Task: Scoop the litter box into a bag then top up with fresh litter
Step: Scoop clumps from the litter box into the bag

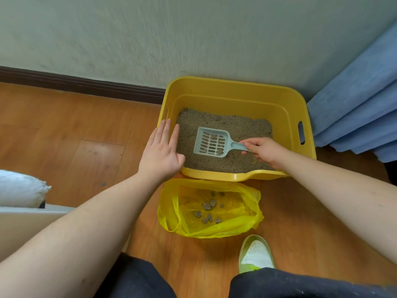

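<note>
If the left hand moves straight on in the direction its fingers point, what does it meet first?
Probably the left wall of the yellow litter box; the left hand already lies at its rim, though depth is unclear.

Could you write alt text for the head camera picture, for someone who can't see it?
A right hand holds a slotted blue scoop with clumps over grey litter in a yellow litter box; the left hand rests open on its rim. A yellow bag with clumps lies in front.

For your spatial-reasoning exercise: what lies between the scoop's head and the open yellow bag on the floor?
In the head view, litter and the litter box's front rim lie between the scoop and the bag.
</note>
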